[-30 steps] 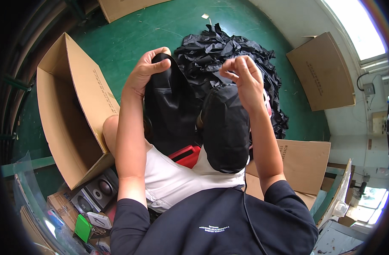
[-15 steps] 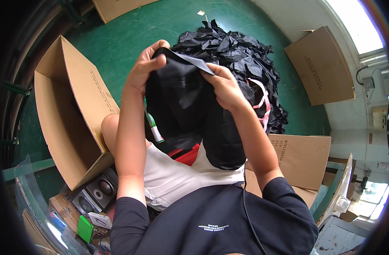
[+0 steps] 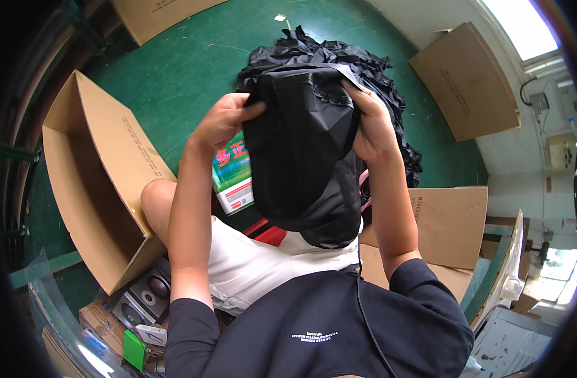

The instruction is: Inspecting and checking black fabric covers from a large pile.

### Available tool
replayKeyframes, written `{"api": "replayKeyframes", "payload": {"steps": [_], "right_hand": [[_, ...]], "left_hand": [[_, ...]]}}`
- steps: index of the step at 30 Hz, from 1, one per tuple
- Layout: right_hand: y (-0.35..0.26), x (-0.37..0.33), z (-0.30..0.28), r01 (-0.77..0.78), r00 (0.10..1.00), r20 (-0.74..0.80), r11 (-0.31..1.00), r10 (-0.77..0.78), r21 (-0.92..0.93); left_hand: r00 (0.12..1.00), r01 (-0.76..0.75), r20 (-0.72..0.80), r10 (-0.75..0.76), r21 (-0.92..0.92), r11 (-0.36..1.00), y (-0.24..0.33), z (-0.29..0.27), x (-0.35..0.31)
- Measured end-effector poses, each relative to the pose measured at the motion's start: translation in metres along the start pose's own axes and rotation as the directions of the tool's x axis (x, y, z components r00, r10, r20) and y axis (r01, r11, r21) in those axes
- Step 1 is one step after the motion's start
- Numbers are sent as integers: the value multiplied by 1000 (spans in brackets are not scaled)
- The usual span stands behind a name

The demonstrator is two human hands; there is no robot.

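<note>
A piece of thin black fabric hangs between my hands over my lap, its top edge folded over and showing a stitched seam. My left hand pinches its upper left side between thumb and fingers. At the upper right corner my right hand grips it, some fingers hidden behind the cloth. Beyond it lies a large heap of crumpled black fabric on the floor. Partly behind the held piece is a green and white printed package. A red thing shows between my legs.
An open cardboard box stands at my left, a flattened carton at my right. Another carton leans by the far right wall. Speakers and a bright green object sit at lower left.
My hands have moved apart, spreading the fabric wider and turning its folded edge. My left hand has come lower and my right hand has moved right. More of the green package shows.
</note>
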State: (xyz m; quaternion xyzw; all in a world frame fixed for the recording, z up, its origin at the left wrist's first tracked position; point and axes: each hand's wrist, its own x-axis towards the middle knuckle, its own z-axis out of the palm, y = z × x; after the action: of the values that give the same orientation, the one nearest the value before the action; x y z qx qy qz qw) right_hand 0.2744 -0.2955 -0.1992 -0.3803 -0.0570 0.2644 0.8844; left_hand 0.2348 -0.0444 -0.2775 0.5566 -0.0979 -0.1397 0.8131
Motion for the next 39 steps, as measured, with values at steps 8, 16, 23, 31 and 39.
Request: {"api": "replayKeyframes", "payload": {"steps": [8,16,23,31,39], "right_hand": [[-28,-32,-61,-139,990,-71,944,123,-301],[-29,-72,-107,-35,999,-32,998,33,-50],[-26,-101,-111,255,950,156,961,-269,106],[-7,-129,-175,155,890,414,981,-190,117],[-19,-54,-162,59,984,-164,996,-70,-74]], "left_hand": [[993,-119,-27,118,-391,913,-8,-27,-18],[976,-66,153,158,-479,876,-15,12,-12],[974,-123,71,214,-630,767,-31,40,-17],[722,361,668,181,-586,725,-67,90,-38],[990,-126,-126,55,-675,727,-58,62,22]]}}
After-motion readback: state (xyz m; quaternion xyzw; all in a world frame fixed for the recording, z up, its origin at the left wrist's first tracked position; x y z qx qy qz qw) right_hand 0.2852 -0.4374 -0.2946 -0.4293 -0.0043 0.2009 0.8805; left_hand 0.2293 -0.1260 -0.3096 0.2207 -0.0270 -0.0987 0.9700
